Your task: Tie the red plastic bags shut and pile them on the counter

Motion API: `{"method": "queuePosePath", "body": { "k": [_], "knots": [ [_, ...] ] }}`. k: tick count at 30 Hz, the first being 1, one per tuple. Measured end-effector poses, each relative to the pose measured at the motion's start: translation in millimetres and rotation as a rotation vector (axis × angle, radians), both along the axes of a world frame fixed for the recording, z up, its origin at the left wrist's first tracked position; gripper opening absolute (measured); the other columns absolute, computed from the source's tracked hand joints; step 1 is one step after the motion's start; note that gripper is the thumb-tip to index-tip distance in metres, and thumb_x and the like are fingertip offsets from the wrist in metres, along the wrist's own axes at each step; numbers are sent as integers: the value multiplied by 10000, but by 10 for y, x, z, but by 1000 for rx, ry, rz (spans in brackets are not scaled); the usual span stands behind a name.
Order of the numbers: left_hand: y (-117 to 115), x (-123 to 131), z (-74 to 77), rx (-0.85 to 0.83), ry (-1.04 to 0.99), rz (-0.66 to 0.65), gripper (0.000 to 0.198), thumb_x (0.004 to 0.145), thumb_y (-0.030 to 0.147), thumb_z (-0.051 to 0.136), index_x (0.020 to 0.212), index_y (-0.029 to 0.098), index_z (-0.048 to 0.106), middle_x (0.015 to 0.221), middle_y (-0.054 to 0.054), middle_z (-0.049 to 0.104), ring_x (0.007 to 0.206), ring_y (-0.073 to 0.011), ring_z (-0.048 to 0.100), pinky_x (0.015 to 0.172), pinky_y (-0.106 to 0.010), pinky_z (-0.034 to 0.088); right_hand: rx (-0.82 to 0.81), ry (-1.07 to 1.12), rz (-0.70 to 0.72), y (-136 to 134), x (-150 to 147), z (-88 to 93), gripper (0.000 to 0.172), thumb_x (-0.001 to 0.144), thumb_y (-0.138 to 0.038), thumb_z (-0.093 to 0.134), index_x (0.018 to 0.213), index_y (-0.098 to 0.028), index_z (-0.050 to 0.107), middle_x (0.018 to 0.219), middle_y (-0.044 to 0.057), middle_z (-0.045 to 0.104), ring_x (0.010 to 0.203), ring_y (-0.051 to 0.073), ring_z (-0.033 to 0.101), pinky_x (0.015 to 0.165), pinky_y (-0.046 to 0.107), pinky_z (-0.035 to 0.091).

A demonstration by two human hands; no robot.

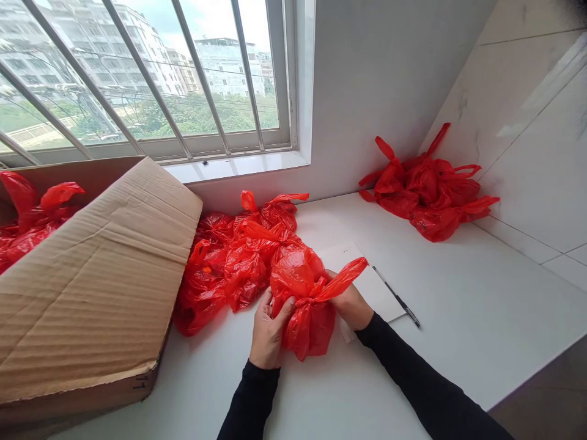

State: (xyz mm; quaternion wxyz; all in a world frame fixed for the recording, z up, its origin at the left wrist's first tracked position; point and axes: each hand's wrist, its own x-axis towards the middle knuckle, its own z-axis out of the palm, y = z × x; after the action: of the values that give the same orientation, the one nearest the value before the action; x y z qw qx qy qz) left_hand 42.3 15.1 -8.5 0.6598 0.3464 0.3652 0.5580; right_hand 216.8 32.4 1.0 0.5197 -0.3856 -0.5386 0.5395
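A knotted red plastic bag [305,305] is held up between my two hands over the white table. My left hand [269,330] grips its left side, thumb pressed on the front near the knot. Behind the bag's right side is my right hand [353,305], its fingers mostly hidden by the plastic. What the bag contains cannot be seen. Just left of and beyond it lies a pile of similar tied red bags [245,263]. A white sheet of paper or notepad [378,287] lies past my right hand, with a black pen [398,299] along its right edge.
An open cardboard box [92,275] with more red bags [36,226] inside stands at the left. Another cluster of red bags [426,189] sits in the far right corner against the walls. A barred window [183,79] is behind the white table [477,305].
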Motion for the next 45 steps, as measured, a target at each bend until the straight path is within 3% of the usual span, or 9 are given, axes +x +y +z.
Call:
{"method": "queuePosePath", "body": {
  "k": [4, 7, 12, 20, 25, 32, 35, 40, 45],
  "knots": [
    [-36, 46, 22, -21, -2, -23, 483, 780, 241, 753, 1240, 193, 615, 1185, -107, 720, 1052, -279, 689, 927, -360, 529, -28, 27, -92, -1, -9, -38, 208, 786, -328, 727, 936, -185, 714, 926, 48, 742, 833, 227, 661, 769, 325, 525],
    [-55, 49, 28, -27, -5, -49, 613, 728, 164, 741, 1315, 208, 570, 1189, -96, 719, 1071, -289, 679, 943, -369, 520, -57, 61, -143, -2, -16, -60, 198, 799, -326, 707, 927, -175, 718, 888, 51, 742, 820, 229, 664, 776, 331, 526],
    [-35, 19, 1, 3, 12, -77, 743, 720, 166, 764, 1405, 234, 486, 1277, -114, 676, 1125, -301, 657, 957, -386, 517, -55, 69, -128, -5, -17, -57, 219, 834, -332, 682, 987, -177, 708, 887, 60, 744, 827, 235, 668, 784, 347, 530],
    [6, -4, -84, 16, 29, -47, 433, 761, 306, 790, 1151, 162, 671, 1121, -128, 743, 1043, -318, 689, 909, -400, 539, -35, 137, -22, -7, -31, -65, 292, 783, -353, 750, 1027, -218, 663, 1028, 57, 727, 928, 234, 673, 896, 380, 537],
    [-3, -13, -109, -2, 107, -43, 413, 791, 365, 766, 1149, 171, 695, 1061, -100, 762, 936, -283, 712, 809, -345, 544, -48, 124, 23, -35, -39, -46, 345, 801, -398, 744, 1071, -194, 679, 1025, 80, 728, 956, 260, 670, 905, 415, 545],
    [-6, -12, -149, -15, 87, -40, 283, 826, 378, 723, 1024, 176, 735, 969, -65, 775, 947, -293, 706, 801, -352, 543, -14, 155, -36, -62, -51, -7, 329, 886, -416, 658, 1147, -215, 663, 1128, 96, 709, 1035, 299, 655, 979, 458, 507],
    [-15, -16, -139, -22, 82, -42, 271, 805, 362, 742, 1002, 176, 737, 987, -65, 774, 990, -304, 698, 840, -358, 539, -7, 113, -71, -55, -37, -32, 357, 883, -435, 656, 1145, -193, 663, 1120, 105, 713, 1028, 306, 655, 959, 463, 518],
    [-33, 0, -74, 38, 102, -32, 485, 775, 295, 781, 1236, 233, 643, 1207, -64, 719, 1191, -295, 615, 1012, -361, 471, -30, 115, -20, -41, -36, -85, 405, 846, -467, 684, 1146, -194, 671, 1063, 89, 727, 968, 291, 672, 913, 458, 550],
    [-14, 20, -98, 49, 36, 44, 493, 778, 295, 788, 1239, 221, 630, 1196, -79, 720, 1152, -282, 641, 1000, -372, 487, -7, 93, 16, -34, -33, -63, 457, 867, -488, 662, 1219, -196, 643, 1177, 112, 694, 1066, 287, 644, 1005, 449, 503]
  ]
}}
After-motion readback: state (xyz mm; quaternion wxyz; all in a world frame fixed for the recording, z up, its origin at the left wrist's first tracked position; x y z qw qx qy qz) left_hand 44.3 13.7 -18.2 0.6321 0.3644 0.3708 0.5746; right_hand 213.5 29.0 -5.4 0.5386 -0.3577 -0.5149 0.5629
